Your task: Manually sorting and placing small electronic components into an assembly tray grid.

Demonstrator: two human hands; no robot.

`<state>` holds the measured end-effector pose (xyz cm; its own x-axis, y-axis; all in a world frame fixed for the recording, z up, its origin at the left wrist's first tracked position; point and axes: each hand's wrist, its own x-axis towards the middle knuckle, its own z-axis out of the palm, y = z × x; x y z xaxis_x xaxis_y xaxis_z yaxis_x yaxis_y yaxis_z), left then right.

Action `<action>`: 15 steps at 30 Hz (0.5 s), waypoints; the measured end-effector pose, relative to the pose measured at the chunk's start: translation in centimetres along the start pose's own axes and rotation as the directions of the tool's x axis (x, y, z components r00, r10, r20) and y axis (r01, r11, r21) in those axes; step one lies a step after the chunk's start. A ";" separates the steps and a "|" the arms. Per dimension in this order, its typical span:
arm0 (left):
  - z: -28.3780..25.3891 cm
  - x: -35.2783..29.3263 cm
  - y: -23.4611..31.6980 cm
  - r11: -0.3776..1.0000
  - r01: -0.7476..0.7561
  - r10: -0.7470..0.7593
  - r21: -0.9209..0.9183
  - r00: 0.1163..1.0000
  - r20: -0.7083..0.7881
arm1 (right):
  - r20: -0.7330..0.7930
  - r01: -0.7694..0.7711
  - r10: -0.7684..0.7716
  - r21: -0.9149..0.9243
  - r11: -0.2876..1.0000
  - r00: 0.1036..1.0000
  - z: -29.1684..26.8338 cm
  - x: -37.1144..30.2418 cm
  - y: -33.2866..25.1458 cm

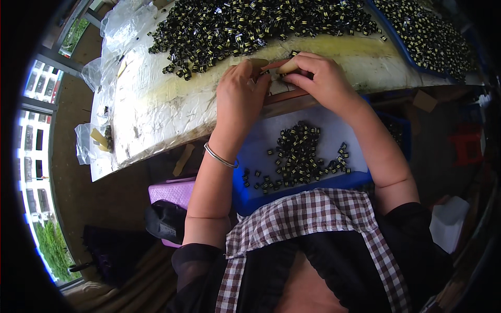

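At the table's near edge, my left hand [240,96] is closed, its thumb and forefinger pinching a small black part [265,72]. Close to its right, my right hand [324,81] is also closed, and a small dark piece [282,75] shows at its fingertips. Pale covers sit on some fingertips. Beneath the fingers lies a flat reddish-brown strip [286,96], partly hidden by the hands. Below, a blue tray [276,195] with a whitish bottom holds a loose heap of small black parts with yellow bands [302,151].
A large pile of the same banded parts [261,26] covers the far table [151,115]. Another blue tray [399,39] full of small parts stands at the far right. Crumpled clear plastic [125,26] lies at the far left. A pink-purple seat-like thing [172,194] is below left.
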<state>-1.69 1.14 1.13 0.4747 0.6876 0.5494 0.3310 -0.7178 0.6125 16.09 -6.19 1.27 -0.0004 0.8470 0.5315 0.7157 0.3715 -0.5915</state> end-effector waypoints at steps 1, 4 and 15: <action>0.0 -0.1 -0.1 0.999 -0.037 0.038 0.031 0.999 -0.013 | -0.002 0.004 -0.004 -0.001 1.000 1.000 -0.1 0.1 -0.1; -0.2 -0.2 -0.1 0.994 -0.051 0.050 0.098 0.999 0.012 | 0.050 -0.057 0.055 0.033 0.998 0.997 -0.6 0.5 -0.3; 1.8 -0.2 1.4 0.984 -0.175 0.176 -0.018 0.984 0.028 | -0.143 0.013 -0.040 -0.188 0.982 0.989 -1.0 1.3 2.5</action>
<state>0.13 -0.21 0.83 0.5483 0.5475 0.6322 0.2278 -0.8251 0.5170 18.56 -4.53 1.08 0.0708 0.7686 0.6358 0.8340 0.3041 -0.4604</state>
